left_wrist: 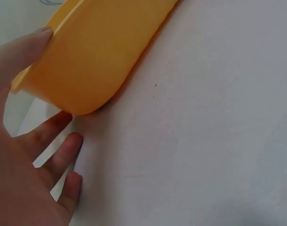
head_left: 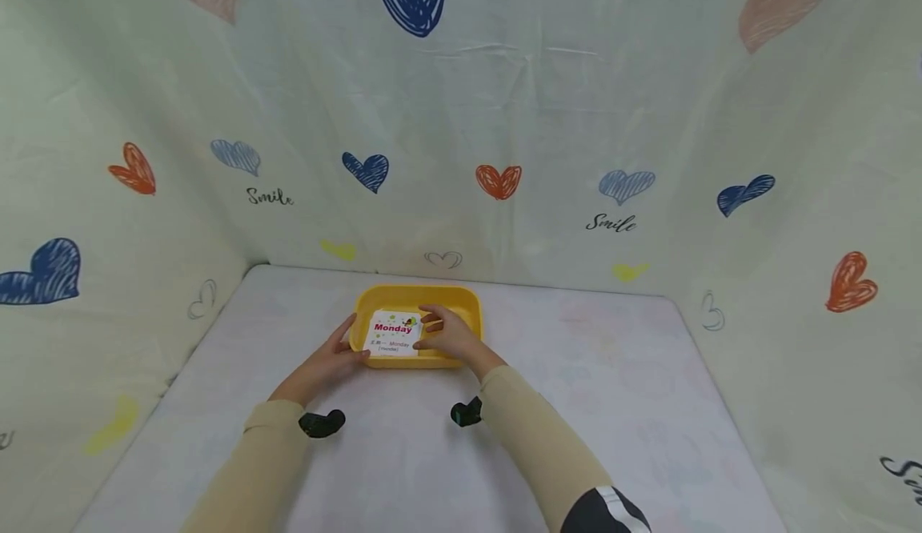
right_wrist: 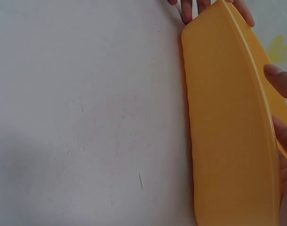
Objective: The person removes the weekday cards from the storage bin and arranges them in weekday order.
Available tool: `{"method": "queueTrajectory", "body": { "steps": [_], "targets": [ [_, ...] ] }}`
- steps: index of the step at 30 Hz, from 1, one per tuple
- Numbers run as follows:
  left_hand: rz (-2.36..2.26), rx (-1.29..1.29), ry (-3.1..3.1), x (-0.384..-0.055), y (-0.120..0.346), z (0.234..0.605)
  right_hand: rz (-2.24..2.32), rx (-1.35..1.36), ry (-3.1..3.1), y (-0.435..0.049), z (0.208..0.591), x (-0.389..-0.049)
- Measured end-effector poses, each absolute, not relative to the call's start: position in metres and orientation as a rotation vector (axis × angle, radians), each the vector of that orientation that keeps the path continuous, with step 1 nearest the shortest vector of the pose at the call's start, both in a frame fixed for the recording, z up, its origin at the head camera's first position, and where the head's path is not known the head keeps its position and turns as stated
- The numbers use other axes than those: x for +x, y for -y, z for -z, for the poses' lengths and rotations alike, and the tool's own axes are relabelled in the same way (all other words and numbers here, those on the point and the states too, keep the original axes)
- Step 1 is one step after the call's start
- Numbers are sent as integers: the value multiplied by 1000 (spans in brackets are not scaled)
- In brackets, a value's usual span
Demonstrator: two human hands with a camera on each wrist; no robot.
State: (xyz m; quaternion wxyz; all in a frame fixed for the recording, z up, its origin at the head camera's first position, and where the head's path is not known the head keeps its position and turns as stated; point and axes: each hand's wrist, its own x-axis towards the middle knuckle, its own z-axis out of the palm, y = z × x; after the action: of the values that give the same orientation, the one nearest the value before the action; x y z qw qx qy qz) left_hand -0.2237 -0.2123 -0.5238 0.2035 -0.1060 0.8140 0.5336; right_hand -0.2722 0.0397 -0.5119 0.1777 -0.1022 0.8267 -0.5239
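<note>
Grips yellow plastic tray [head_left: 410, 363] at its near-left corner with left hand [head_left: 333, 363]: one digit over the rim, others spread low along the outer wall, spanning roughly the wall's depth. Probably serves to steady the tray against sliding. Holds right hand [head_left: 455, 335] over the tray's inside, fingers loosely bent and parted, thumb at the right edge of Monday word card [head_left: 392, 339]. Cannot tell about contact between right fingertips and card; no clear pinch there. Likely bends fingers to suit a thin edge.

Card location: inside tray, left half, flat or nearly so, lower edge beside the near wall. Reads upright from the wearer's side, with red "Monday" above smaller print; presumably turned so for easy reading. Tray location: on white table [head_left: 612, 381], toward the far edge, long side facing the wearer, presumably for easy reach by both arms.

Surface: pale, faintly mottled; small dark specks and a short hairlike strand in the right wrist view. Room: pale curtain [head_left: 540, 117] behind and at both sides, printed with navy, light blue, red, pink and yellow hearts, plus "Smile" in black script.
</note>
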Motion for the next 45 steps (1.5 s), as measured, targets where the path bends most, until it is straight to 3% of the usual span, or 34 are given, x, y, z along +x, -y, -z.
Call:
{"method": "queueTrajectory", "body": {
  "steps": [7, 23, 45],
  "targets": [
    [-1438, -239, -2222, -230, 218, 514, 1443, -314, -2303, -40, 516, -281],
    [-1790, -301, -1855, -230, 209, 518, 1356, -250, -2316, -39, 522, -291],
    [-1809, -297, -1846, -224, 218, 525, 1156, -295, -2435, -19, 534, -303]
  ]
}}
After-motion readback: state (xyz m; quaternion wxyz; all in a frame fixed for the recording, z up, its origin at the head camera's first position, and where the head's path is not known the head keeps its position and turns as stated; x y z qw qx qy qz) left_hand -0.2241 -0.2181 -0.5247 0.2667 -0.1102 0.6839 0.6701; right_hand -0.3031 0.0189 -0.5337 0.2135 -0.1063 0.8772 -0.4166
